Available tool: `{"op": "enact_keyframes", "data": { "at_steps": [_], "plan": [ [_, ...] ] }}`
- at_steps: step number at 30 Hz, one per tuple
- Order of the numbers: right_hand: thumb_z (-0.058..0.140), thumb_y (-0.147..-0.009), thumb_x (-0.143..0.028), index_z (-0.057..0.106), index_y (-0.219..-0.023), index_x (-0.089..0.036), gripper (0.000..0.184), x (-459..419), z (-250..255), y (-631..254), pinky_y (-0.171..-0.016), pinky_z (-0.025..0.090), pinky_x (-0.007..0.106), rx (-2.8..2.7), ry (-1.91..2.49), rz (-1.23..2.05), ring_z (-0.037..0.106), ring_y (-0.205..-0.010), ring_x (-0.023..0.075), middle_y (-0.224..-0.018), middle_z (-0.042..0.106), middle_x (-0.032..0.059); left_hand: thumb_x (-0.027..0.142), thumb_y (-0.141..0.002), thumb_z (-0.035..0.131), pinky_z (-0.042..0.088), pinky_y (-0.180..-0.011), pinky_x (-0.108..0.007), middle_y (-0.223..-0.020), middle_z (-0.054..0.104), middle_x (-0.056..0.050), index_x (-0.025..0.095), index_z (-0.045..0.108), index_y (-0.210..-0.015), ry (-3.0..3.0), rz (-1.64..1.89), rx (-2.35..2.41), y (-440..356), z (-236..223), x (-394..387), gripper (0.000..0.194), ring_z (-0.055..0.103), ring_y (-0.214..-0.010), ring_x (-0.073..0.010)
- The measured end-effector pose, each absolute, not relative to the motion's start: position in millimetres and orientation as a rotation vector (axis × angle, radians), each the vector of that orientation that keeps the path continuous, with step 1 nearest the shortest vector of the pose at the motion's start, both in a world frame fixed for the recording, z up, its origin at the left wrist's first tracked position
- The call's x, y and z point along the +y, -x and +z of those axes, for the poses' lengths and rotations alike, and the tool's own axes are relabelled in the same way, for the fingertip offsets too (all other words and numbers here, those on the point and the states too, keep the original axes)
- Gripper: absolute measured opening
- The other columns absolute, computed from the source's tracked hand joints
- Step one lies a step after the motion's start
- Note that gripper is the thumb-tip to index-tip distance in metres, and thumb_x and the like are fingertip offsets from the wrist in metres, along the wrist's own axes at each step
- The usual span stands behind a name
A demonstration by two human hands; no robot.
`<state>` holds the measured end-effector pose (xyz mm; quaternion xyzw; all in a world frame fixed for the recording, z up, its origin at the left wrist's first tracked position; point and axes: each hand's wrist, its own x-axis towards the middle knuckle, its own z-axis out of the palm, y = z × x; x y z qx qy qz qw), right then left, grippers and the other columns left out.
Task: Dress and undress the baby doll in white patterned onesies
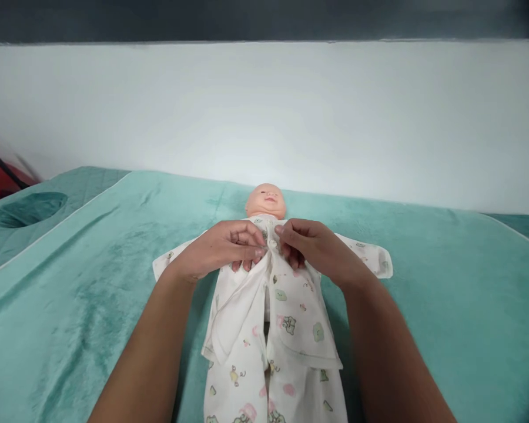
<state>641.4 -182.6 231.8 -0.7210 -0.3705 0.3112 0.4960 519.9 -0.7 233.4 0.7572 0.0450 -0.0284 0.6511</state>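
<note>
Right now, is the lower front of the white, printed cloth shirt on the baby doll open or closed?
Open: the white, printed cloth shirt has front edges that spread apart toward the hem, leaving a visible gap.

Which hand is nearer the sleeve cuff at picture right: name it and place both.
Right: in the picture, the right hand sits left of the sleeve cuff, at the front of the printed baby shirt; the left hand sits farther left, across its opening.
</note>
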Motion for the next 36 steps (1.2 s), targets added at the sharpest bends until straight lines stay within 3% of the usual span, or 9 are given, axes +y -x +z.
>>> {"op": "enact_keyframes", "data": {
  "at_steps": [6, 15, 17, 23, 27, 32, 36],
  "plan": [
    [0.049, -0.088, -0.063, 0.046, -0.059, -0.018, 0.053, -196.6, 263.0, -612.8, -0.042, 0.025, 0.027, -1.094, 2.366, 0.546, 0.036, -0.047, 0.0089, -0.055, 0.051, -0.0001, 0.024, -0.083, 0.069, 0.041, -0.046, -0.017, -0.083, 0.071, -0.004, 0.016, 0.064, -0.094, -1.637, -0.278, -0.115, -514.5, 230.5, 7.7, 0.015, 0.067, -0.065, -0.0121],
    [0.044, -0.092, -0.045, 0.030, -0.060, -0.017, 0.045, -195.5, 261.0, -601.8, -0.039, 0.017, 0.027, -1.157, 2.399, 0.610, 0.025, -0.047, 0.0082, -0.052, 0.038, -0.0023, 0.027, -0.082, 0.069, 0.035, -0.039, -0.015, -0.072, 0.070, -0.002, 0.016, 0.063, -0.088, -1.726, -0.321, -0.024, -516.5, 234.7, 1.8, 0.013, 0.065, -0.056, -0.0111],
    [0.047, -0.090, -0.044, 0.033, -0.061, -0.018, 0.042, -191.9, 258.1, -609.2, -0.040, 0.019, 0.026, -1.142, 2.323, 0.695, 0.027, -0.047, 0.0077, -0.053, 0.041, -0.0027, 0.030, -0.082, 0.069, 0.033, -0.037, -0.015, -0.068, 0.069, -0.001, 0.017, 0.063, -0.088, -1.756, -0.321, 0.004, -516.8, 235.8, 0.1, 0.016, 0.063, -0.052, -0.0106],
    [0.053, -0.089, -0.047, 0.051, -0.069, -0.017, 0.035, -187.8, 247.3, -635.8, -0.055, 0.041, 0.023, -1.074, 1.847, 1.065, 0.052, -0.058, 0.0100, -0.066, 0.058, 0.0000, 0.032, -0.082, 0.068, 0.031, -0.036, -0.015, -0.065, 0.068, -0.001, 0.016, 0.064, -0.085, -1.766, -0.310, -0.017, -516.7, 236.1, -0.8, 0.016, 0.061, -0.049, -0.0102],
    [0.056, -0.086, -0.041, 0.052, -0.072, -0.018, 0.027, -189.9, 245.5, -638.2, -0.055, 0.039, 0.023, -1.097, 1.803, 1.077, 0.050, -0.057, 0.0097, -0.064, 0.053, -0.0018, 0.037, -0.081, 0.069, 0.032, -0.038, -0.016, -0.068, 0.069, -0.002, 0.016, 0.069, -0.091, -1.814, -0.364, -0.017, -516.4, 237.3, -0.5, 0.023, 0.061, -0.050, -0.0102],
    [0.057, -0.082, -0.031, 0.055, -0.076, -0.018, 0.014, -192.7, 248.5, -632.3, -0.049, 0.029, 0.022, -1.183, 1.930, 0.950, 0.039, -0.057, 0.0085, -0.066, 0.047, -0.0030, 0.034, -0.078, 0.072, 0.043, -0.048, -0.018, -0.063, 0.066, 0.001, 0.017, 0.070, -0.086, -1.839, -0.406, -0.049, -516.4, 239.3, -4.7, 0.019, 0.055, -0.048, -0.0072],
    [0.058, -0.080, -0.030, 0.056, -0.073, -0.018, 0.014, -195.2, 251.8, -629.9, -0.048, 0.029, 0.023, -1.171, 1.969, 0.974, 0.043, -0.057, 0.0100, -0.065, 0.053, -0.0009, 0.036, -0.078, 0.071, 0.042, -0.048, -0.018, -0.063, 0.065, 0.001, 0.018, 0.070, -0.081, -1.918, -0.387, -0.022, -515.6, 241.4, -10.6, 0.018, 0.054, -0.049, -0.0073]
  ]
}}
